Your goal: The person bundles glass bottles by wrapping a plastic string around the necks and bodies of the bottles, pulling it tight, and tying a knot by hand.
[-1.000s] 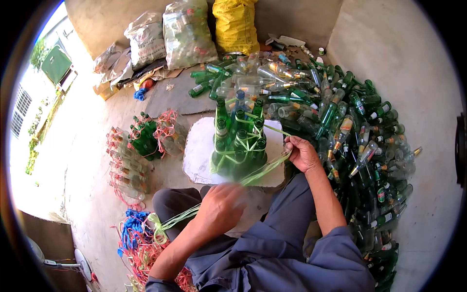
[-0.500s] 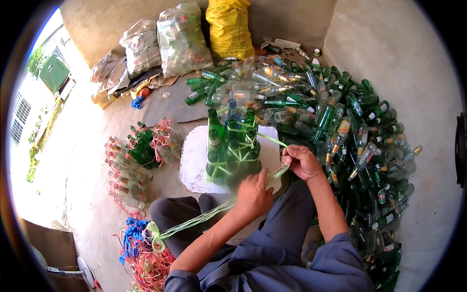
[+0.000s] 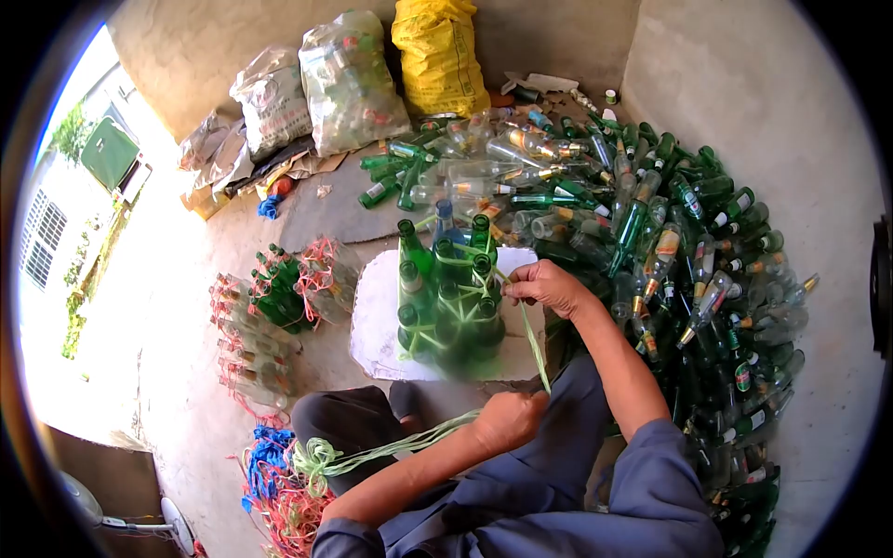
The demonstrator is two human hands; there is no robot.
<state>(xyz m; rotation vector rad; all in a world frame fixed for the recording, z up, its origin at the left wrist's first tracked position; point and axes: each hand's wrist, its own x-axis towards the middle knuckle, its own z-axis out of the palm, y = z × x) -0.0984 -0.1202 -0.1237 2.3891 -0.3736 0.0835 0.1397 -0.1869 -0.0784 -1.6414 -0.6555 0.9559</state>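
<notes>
Several green bottles [image 3: 446,298] and a bluish one [image 3: 445,223] stand upright in a cluster, with light green twine wound among their necks. They rest on a white block [image 3: 372,307] in front of my knees. Beside the right-hand necks, my right hand [image 3: 544,286] pinches the twine [image 3: 530,330]. Lower down, near my thigh, my left hand [image 3: 512,418] is closed around the strands. From there the twine runs left to a loose green bundle [image 3: 318,460] by my knee.
A large heap of loose glass bottles [image 3: 670,251] lies along my right side and the back. Tied bottle bundles [image 3: 279,288] stand at left. Red and blue string [image 3: 284,493] is piled near my left knee. Full sacks [image 3: 349,84] lean on the back wall.
My right hand has moved left, closer to the bottle necks. My left hand has dropped lower and closed on the twine, which now stretches between both hands.
</notes>
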